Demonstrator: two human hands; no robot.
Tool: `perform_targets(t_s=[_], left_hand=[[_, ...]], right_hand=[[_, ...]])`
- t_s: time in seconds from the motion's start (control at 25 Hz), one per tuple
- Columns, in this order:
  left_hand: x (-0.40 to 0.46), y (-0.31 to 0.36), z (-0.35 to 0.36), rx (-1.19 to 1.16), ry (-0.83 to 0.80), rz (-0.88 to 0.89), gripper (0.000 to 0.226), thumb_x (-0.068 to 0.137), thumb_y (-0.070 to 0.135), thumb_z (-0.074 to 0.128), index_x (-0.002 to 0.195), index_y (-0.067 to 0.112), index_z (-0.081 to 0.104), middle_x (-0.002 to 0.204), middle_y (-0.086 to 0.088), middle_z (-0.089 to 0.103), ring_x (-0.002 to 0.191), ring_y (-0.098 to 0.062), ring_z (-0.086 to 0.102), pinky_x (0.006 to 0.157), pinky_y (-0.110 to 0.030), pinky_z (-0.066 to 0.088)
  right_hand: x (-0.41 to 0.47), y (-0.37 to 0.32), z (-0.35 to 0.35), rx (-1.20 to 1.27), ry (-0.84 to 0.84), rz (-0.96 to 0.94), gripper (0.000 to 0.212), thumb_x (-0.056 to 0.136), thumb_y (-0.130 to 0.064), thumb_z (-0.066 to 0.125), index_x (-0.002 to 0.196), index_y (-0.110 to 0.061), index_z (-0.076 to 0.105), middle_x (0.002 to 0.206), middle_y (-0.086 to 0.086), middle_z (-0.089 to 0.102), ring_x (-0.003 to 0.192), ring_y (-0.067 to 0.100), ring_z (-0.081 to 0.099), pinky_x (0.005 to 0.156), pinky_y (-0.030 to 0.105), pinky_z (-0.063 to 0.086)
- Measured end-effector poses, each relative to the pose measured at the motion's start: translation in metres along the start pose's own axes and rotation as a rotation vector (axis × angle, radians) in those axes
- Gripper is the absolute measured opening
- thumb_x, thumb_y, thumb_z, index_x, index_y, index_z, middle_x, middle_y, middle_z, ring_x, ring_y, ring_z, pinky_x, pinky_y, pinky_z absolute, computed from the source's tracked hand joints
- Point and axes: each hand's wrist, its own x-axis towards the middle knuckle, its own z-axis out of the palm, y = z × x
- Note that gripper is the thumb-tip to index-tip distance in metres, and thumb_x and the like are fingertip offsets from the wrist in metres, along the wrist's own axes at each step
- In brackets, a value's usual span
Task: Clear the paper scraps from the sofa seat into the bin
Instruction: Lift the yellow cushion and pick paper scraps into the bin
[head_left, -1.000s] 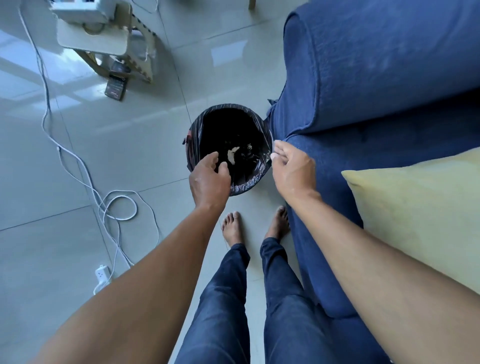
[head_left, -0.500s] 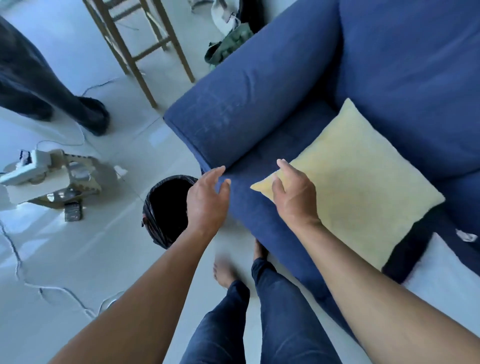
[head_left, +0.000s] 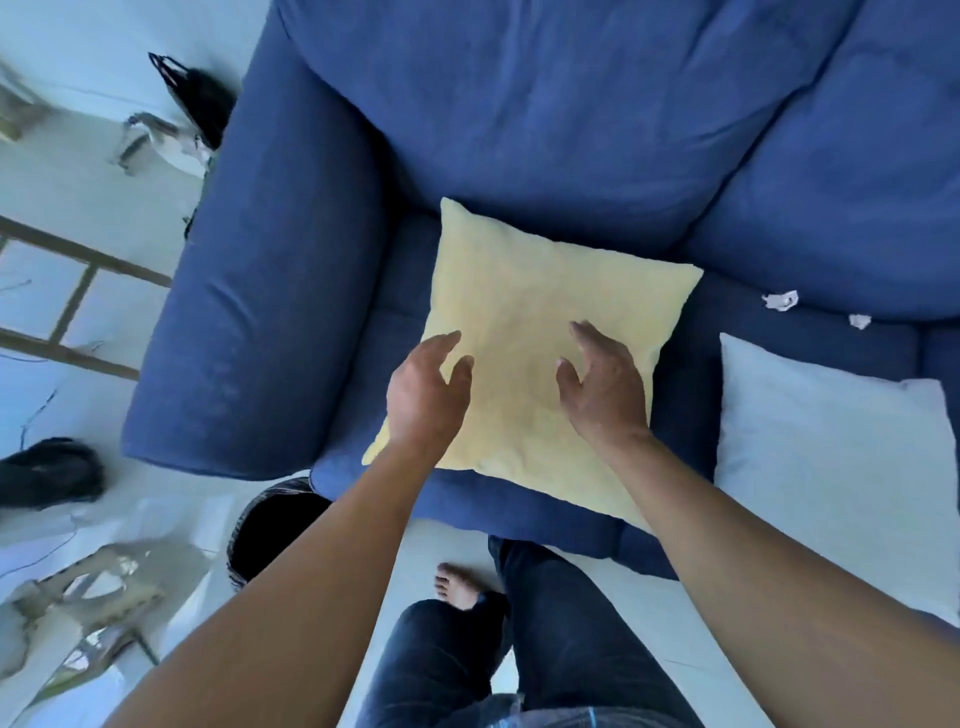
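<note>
Two crumpled white paper scraps lie on the blue sofa seat (head_left: 810, 340) at the right, near the back cushions: one (head_left: 780, 300) and a smaller one (head_left: 860, 321). The black-lined bin (head_left: 270, 530) stands on the floor by the sofa's front left corner, partly hidden by my left forearm. My left hand (head_left: 428, 395) and my right hand (head_left: 605, 387) hover over the yellow cushion (head_left: 524, 312), both empty with fingers spread. The scraps are well to the right of my right hand.
A white cushion (head_left: 831, 457) lies on the seat at the right, in front of the scraps. The sofa armrest (head_left: 260, 291) is at the left. A wooden stool (head_left: 67, 312), a dark bag (head_left: 200, 98) and clutter (head_left: 83, 592) sit on the pale floor. My legs stand beside the sofa front.
My view has swung from the bin up to the sofa seat. Both hands left the bin's rim and now spread open over the yellow cushion; the paper scraps came into view.
</note>
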Motion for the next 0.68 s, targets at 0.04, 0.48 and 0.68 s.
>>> perform_targets(t_s=[0.04, 0.48, 0.68], left_hand=[[0.010, 0.009, 0.006, 0.023, -0.012, 0.015, 0.035, 0.096, 0.034, 0.061, 0.131, 0.028, 0.062, 0.134, 0.013, 0.062, 0.118, -0.010, 0.059, 0.096, -0.024, 0.046], [0.111, -0.005, 0.083, 0.371, -0.188, 0.056, 0.070, 0.089, 0.054, 0.056, 0.150, 0.029, 0.033, 0.159, 0.005, 0.030, 0.132, -0.023, 0.048, 0.106, -0.040, 0.042], [0.149, -0.022, 0.079, 0.071, -0.273, -0.428, 0.119, 0.053, 0.092, 0.060, 0.149, 0.029, 0.028, 0.148, 0.005, 0.045, 0.134, -0.022, 0.046, 0.109, -0.045, 0.040]], right_hand=[[0.008, 0.007, -0.006, -0.004, -0.007, 0.025, 0.053, 0.100, -0.023, 0.055, 0.150, -0.015, 0.041, 0.156, 0.003, 0.042, 0.145, 0.021, 0.033, 0.118, 0.035, 0.032], [0.083, 0.079, 0.031, -0.152, -0.021, 0.174, 0.076, 0.090, -0.065, 0.053, 0.152, -0.023, 0.036, 0.163, 0.014, 0.023, 0.152, 0.030, 0.016, 0.119, 0.052, 0.020], [0.102, 0.099, 0.029, 0.427, 0.098, 0.808, 0.120, 0.052, -0.093, 0.063, 0.152, -0.036, 0.028, 0.156, -0.009, 0.037, 0.144, 0.020, 0.036, 0.117, 0.044, 0.030]])
